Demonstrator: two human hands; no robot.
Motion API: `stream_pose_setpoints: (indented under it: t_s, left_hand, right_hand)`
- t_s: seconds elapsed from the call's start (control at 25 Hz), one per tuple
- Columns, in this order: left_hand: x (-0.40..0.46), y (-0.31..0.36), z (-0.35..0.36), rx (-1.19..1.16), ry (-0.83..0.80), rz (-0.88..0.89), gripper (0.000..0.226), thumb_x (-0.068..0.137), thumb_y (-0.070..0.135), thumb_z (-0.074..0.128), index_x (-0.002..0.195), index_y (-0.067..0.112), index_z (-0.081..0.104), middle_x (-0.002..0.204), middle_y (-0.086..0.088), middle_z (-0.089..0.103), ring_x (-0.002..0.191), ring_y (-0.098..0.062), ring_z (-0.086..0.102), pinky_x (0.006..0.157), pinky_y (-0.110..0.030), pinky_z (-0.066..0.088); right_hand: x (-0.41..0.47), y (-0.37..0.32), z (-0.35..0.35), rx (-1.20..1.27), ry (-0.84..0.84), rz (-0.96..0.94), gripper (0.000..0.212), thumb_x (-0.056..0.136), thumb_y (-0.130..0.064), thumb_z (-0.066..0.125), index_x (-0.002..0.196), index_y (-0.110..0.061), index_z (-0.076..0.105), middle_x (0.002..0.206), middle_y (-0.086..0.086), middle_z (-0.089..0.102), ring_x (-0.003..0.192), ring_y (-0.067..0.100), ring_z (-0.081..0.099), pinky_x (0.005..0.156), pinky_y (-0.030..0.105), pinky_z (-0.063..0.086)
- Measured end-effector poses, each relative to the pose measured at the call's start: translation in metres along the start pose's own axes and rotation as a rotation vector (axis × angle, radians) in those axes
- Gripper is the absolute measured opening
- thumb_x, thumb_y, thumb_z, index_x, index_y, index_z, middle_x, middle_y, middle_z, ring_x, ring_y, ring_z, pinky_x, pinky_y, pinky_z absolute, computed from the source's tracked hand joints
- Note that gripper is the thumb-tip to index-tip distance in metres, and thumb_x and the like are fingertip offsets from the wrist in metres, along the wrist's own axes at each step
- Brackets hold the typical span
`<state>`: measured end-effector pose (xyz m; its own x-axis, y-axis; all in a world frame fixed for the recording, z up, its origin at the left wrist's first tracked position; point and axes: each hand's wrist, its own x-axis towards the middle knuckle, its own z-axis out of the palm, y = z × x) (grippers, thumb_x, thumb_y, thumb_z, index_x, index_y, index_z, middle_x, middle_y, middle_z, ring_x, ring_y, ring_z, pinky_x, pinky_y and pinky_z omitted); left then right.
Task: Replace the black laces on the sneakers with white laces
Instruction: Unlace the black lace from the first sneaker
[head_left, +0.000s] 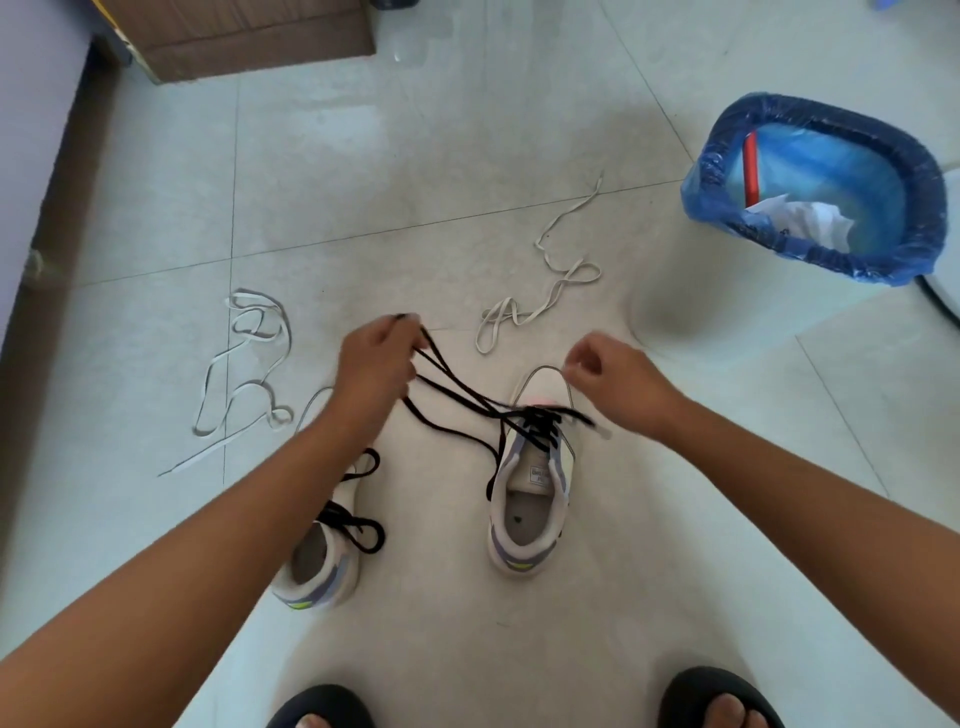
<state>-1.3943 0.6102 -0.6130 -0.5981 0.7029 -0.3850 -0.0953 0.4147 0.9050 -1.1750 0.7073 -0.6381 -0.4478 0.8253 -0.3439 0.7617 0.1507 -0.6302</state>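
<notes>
Pale tiled floor (363, 156). Left hand (376, 364) grips black lace (457, 395) drawn partway from right sneaker (530, 499); right hand (597, 369), fingers curled, apparently pinches something at the toe. Left sneaker (322, 561) remains black-laced; both white laces (540, 306) lie unused.

The room is bright with soft light. Shadows are faint. The picture bends at the edges and looks blurry.
</notes>
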Motion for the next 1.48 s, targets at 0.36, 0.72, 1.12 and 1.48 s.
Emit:
stream_pose_setpoints:
  t_s: [0.36,0.72,1.12,1.48]
  left_hand:
    - [-0.005,-0.031,-0.004,0.657,-0.327,-0.245,0.030,0.096,0.037,0.047,0.091,0.008,0.055,0.080,-0.007,0.060,0.057,-0.016,0.053,0.050,-0.023,0.038]
    - [-0.060,-0.102,0.064,1.313,-0.612,0.112,0.031,0.099,0.023,0.036,0.121,0.002,0.036,0.111,-0.016,0.062,0.096,-0.034,0.061,0.067,-0.033,0.037]
    - [-0.067,-0.125,0.065,1.416,-0.534,0.137,0.030,0.095,0.007,0.038,0.124,0.003,0.034,0.109,-0.013,0.064,0.094,-0.031,0.064,0.064,-0.032,0.037]
    - [-0.067,-0.123,0.061,1.387,-0.610,0.109,0.031,0.097,0.009,0.037,0.128,0.003,0.033,0.111,-0.015,0.062,0.097,-0.032,0.062,0.070,-0.035,0.043]
  right_hand:
    - [-0.015,0.023,0.059,-0.189,-0.234,0.132,0.021,0.091,-0.026,0.058,0.078,-0.014,0.047,0.076,0.001,0.052,0.077,0.021,0.052,0.058,0.029,0.036]
    - [-0.012,0.025,0.063,-0.304,-0.347,-0.017,0.021,0.096,-0.007,0.038,0.115,-0.009,0.046,0.110,0.016,0.060,0.084,0.025,0.050,0.062,0.029,0.033]
    - [-0.013,0.017,0.060,-0.653,-0.124,0.036,0.020,0.090,-0.030,0.046,0.093,-0.013,0.056,0.094,0.009,0.065,0.083,0.026,0.060,0.070,0.033,0.038]
    - [-0.002,0.047,0.026,-1.213,0.183,-0.570,0.010,0.059,-0.012,0.070,0.059,-0.016,0.060,0.053,0.002,0.055,0.047,0.020,0.054,0.055,0.027,0.042]
